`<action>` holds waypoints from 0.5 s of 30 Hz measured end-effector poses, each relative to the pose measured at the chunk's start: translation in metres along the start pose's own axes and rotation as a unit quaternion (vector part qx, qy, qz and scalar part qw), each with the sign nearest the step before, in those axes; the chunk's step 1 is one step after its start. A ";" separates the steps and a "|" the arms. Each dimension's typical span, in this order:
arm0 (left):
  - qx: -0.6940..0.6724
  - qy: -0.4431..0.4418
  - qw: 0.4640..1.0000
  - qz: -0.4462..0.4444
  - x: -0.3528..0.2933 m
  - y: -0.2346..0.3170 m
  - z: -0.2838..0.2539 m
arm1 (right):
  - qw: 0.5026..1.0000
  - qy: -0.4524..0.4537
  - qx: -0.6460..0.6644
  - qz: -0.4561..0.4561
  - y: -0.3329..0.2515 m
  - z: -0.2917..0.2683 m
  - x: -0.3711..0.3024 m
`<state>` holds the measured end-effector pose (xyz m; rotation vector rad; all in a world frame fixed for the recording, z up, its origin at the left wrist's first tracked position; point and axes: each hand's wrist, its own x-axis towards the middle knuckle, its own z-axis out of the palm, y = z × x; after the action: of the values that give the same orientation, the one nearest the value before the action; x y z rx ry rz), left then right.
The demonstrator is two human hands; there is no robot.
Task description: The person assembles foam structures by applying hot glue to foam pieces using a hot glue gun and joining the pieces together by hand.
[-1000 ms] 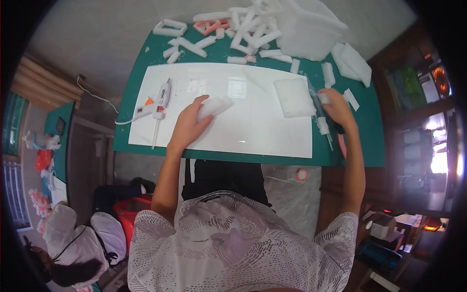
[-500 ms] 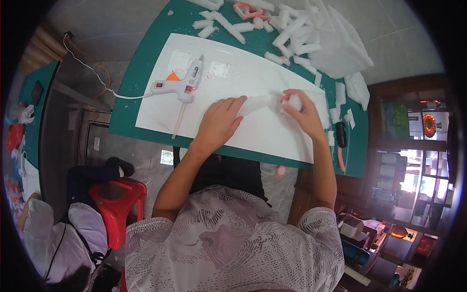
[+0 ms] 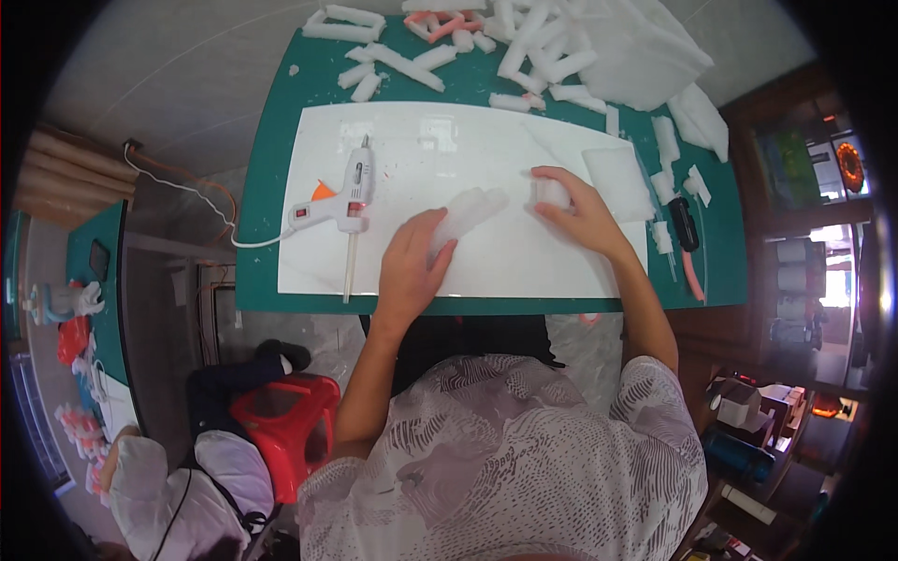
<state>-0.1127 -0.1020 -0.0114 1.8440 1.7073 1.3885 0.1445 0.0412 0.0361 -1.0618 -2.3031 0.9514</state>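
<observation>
My left hand (image 3: 410,265) is closed on one end of a white foam strip (image 3: 474,209), which points away toward the middle of the white board (image 3: 510,266). Between the thumb and fingers of my right hand (image 3: 587,217) is a small white foam block (image 3: 552,193). A short gap separates the strip from the block. Left of my hands, a white glue gun (image 3: 356,182) lies on the board, its nozzle pointing away and a clear glue stick (image 3: 351,266) out of its back end. A flat white foam sheet (image 3: 615,178) rests beside my right hand.
Foam strips (image 3: 404,65), a pink foam frame (image 3: 447,23) and a large foam block (image 3: 645,51) crowd the far side of the green table (image 3: 253,168). A black-handled tool (image 3: 685,224) lies at right. Someone in white (image 3: 220,463) sits by a red stool (image 3: 292,411) at left.
The view has shifted and turned. The foam strip in my left hand now tilts more away from me, and a wider gap shows between it and the block in my right hand.
</observation>
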 end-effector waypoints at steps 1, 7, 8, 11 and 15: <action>0.005 0.009 1.000 0.009 0.002 -0.002 -0.001 | 0.999 -0.008 -0.038 -0.032 0.000 -0.002 0.000; 0.103 0.062 0.992 0.033 0.022 0.016 -0.018 | 0.994 -0.024 -0.055 -0.091 0.005 -0.020 -0.007; 0.156 0.056 0.986 0.034 0.032 0.021 -0.021 | 0.994 -0.025 -0.049 -0.092 -0.001 -0.026 -0.007; 0.325 0.050 0.943 0.044 0.058 0.022 -0.017 | 0.998 -0.030 -0.006 0.053 -0.008 -0.039 -0.011; 0.131 0.035 0.991 0.019 0.057 -0.001 -0.049 | 0.991 0.038 -0.129 0.020 0.013 -0.042 -0.031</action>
<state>-0.1603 -0.0707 0.0385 1.9920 1.9823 1.3107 0.1957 0.0400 0.0518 -1.2285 -2.3939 0.6270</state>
